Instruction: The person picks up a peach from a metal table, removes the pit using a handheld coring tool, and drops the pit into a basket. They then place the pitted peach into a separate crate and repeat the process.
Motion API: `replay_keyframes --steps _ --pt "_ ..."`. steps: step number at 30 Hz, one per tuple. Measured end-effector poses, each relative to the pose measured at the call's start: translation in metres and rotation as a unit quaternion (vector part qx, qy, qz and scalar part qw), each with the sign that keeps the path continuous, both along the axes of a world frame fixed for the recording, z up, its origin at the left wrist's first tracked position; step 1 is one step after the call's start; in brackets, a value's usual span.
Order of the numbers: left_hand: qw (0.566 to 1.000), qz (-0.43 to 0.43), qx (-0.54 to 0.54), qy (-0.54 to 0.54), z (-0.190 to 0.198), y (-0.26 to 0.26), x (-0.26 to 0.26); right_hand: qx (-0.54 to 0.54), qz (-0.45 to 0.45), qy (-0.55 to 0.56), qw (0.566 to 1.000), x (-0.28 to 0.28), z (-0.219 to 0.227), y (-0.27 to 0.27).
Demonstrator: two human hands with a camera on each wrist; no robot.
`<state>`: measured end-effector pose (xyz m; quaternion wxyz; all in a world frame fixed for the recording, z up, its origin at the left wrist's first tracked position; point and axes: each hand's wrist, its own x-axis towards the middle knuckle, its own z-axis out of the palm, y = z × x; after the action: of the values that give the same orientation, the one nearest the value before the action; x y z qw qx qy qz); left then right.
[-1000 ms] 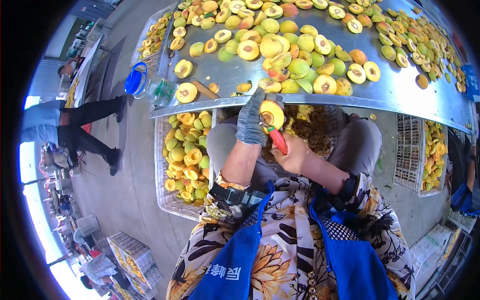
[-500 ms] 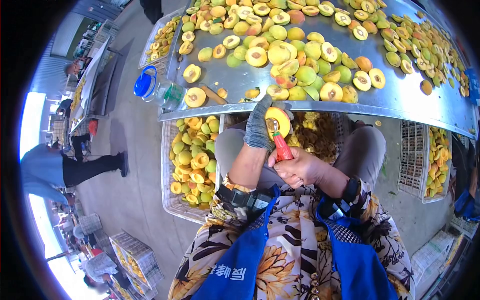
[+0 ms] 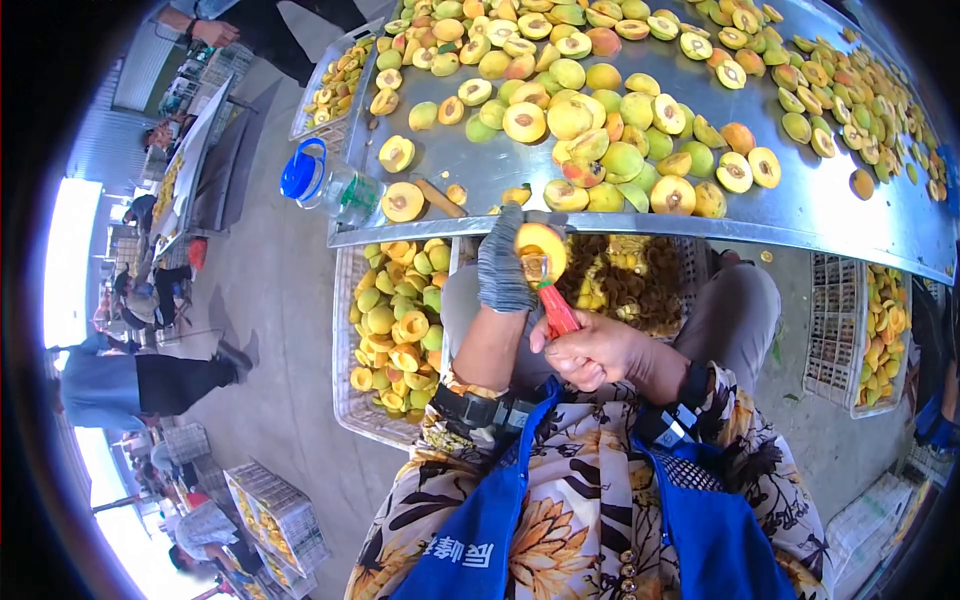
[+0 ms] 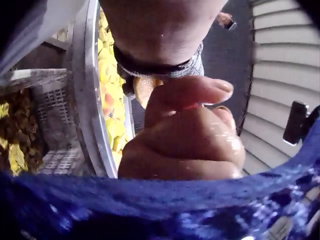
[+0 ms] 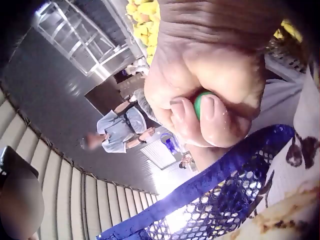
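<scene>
My left hand (image 3: pixel 500 270), in a grey knit glove, holds a halved yellow peach (image 3: pixel 542 246), cut face toward me, just below the table edge. The bare right hand (image 3: pixel 592 350) grips a pitting tool (image 3: pixel 560 310) by its red handle. Its metal loop meets the flesh at the centre of the peach half. In the right wrist view the handle's green end (image 5: pixel 199 106) peeks out between curled fingers. The left wrist view has the glove cuff (image 4: pixel 192 66) above the bare right fist (image 4: pixel 185 135); the tool is mostly hidden there.
A metal table (image 3: pixel 420 232) bears many whole and halved peaches (image 3: pixel 600 120). On its left corner are a blue-capped bottle (image 3: pixel 335 190) and a brown stick-like piece (image 3: pixel 440 198). Crates of peach halves (image 3: pixel 395 330) stand below, left and right. A person (image 3: pixel 130 385) is on the floor at left.
The peach half has tipped in the gloved hand, and the tool's loop has shifted at its centre. The right fist has turned on the handle. People at left have moved.
</scene>
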<state>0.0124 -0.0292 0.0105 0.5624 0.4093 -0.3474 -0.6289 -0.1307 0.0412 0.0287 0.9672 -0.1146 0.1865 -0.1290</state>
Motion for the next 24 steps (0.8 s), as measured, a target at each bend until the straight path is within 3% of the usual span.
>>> replay_keyframes --steps 2,4,5,6,7,8,9,10,11,12,13,14,16,18,20,21,22,23,24 --pt "0.949 0.05 0.143 0.278 0.009 -0.004 0.005 -0.051 0.04 0.006 0.998 -0.004 0.002 -0.005" --pt "0.919 0.224 0.208 0.247 0.007 -0.019 0.039 -0.088 0.036 -0.01 0.995 -0.015 0.009 0.001" --pt "0.932 0.262 0.162 0.191 0.015 -0.018 0.061 -0.126 0.032 -0.027 0.991 -0.022 0.011 0.002" --pt "0.954 0.15 0.089 0.245 -0.029 -0.026 0.129 -0.126 0.03 -0.026 0.991 -0.028 0.008 0.0" --pt "0.943 0.284 0.125 0.121 0.024 -0.01 0.107 -0.2 0.007 0.101 0.975 -0.035 0.003 -0.003" --pt "0.973 0.197 0.099 0.062 -0.004 -0.011 0.16 -0.268 -0.015 0.225 0.937 -0.041 -0.006 -0.004" --pt "0.932 0.241 0.122 -0.242 -0.008 -0.007 0.185 -0.539 -0.038 0.376 0.753 -0.053 -0.039 -0.001" --pt "0.857 0.125 0.118 -0.486 -0.005 -0.001 0.197 -0.736 -0.057 0.481 0.472 -0.06 -0.072 0.005" --pt "0.768 0.122 0.071 -0.625 -0.003 0.0 0.193 -0.733 -0.058 0.483 0.475 -0.058 -0.082 0.011" --pt "0.658 0.12 0.02 -0.743 -0.001 0.0 0.184 -0.667 -0.028 0.58 0.467 -0.057 -0.088 0.013" --pt "0.69 0.127 -0.017 -0.712 0.003 -0.007 0.164 -0.595 0.002 0.667 0.449 -0.057 -0.09 0.011" --pt "0.719 0.133 -0.05 -0.68 0.007 -0.014 0.138 -0.596 0.004 0.666 0.448 -0.057 -0.086 0.008" --pt "0.782 0.016 0.013 -0.623 0.016 -0.035 0.08 -0.69 -0.004 0.571 0.445 -0.052 -0.069 0.006" --pt "0.719 -0.087 -0.051 -0.687 0.032 -0.049 0.02 -0.675 -0.037 0.584 0.45 -0.05 -0.061 0.004" --pt "0.671 -0.18 -0.083 -0.715 0.003 -0.078 -0.015 -0.656 -0.068 0.598 0.454 -0.053 -0.053 0.004" --pt "0.673 -0.181 -0.086 -0.712 0.006 -0.084 -0.019 -0.624 -0.074 0.598 0.497 -0.056 -0.045 0.004" --pt "0.718 -0.229 -0.055 -0.655 0.008 -0.088 -0.023 -0.59 -0.08 0.596 0.539 -0.058 -0.038 0.004" --pt "0.756 -0.275 -0.023 -0.594 0.009 -0.09 -0.026 -0.589 -0.081 0.599 0.536 -0.06 -0.03 0.005" --pt "0.757 -0.277 -0.025 -0.592 0.004 -0.091 -0.023 -0.552 -0.101 0.601 0.57 -0.061 -0.021 0.006"
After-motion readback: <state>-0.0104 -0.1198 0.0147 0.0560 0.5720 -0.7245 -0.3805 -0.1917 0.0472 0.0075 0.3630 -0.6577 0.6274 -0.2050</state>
